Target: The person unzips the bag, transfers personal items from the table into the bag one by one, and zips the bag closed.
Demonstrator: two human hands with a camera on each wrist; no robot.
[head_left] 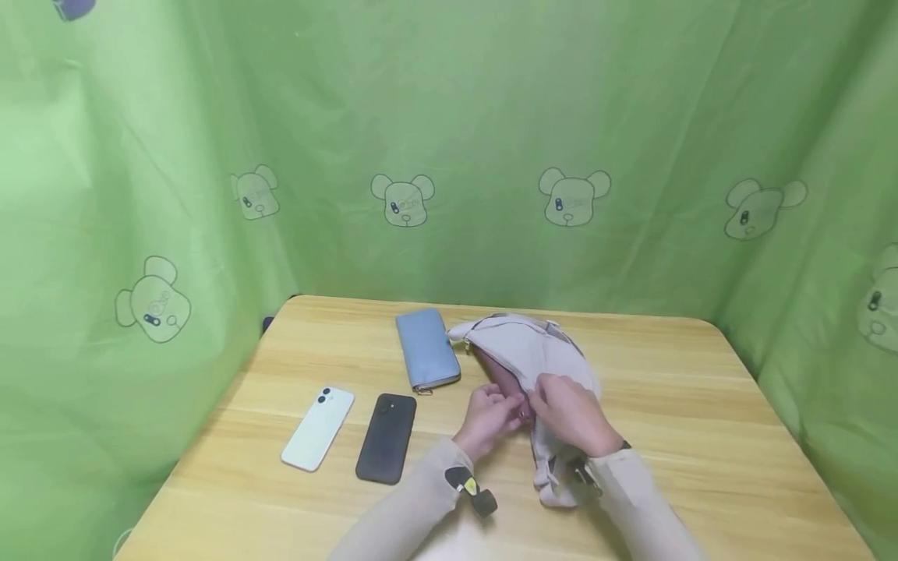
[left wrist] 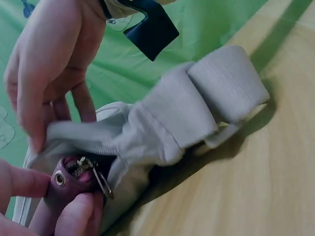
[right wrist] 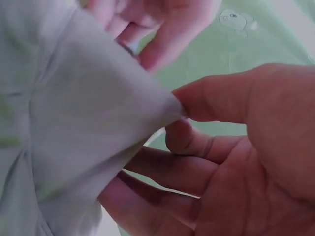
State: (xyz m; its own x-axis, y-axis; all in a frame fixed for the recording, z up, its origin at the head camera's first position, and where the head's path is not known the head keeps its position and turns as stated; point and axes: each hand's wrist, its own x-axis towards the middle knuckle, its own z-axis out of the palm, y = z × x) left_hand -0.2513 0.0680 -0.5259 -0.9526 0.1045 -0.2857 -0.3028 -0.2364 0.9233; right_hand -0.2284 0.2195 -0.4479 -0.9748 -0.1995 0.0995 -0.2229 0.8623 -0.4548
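Note:
A pale grey fabric bag [head_left: 554,351] with a wide strap [left wrist: 229,83] lies on the table, its zipped mouth gaping toward the left. My left hand [head_left: 489,421] is at that mouth, gripping a mauve leather pouch [left wrist: 64,196] between fingers and thumb. The pouch has a metal eyelet, with a chain and clasp [left wrist: 103,182] at its end; most of it sits inside the bag. My right hand [head_left: 571,413] pinches the edge of the bag's mouth between thumb and index finger, as the right wrist view shows, holding the fabric taut.
A blue zip wallet [head_left: 428,349] lies left of the bag, close to its tip. Nearer me are a black phone [head_left: 386,439] and a white phone [head_left: 318,429], side by side. Green curtains [head_left: 477,101] surround the wooden table [head_left: 701,467].

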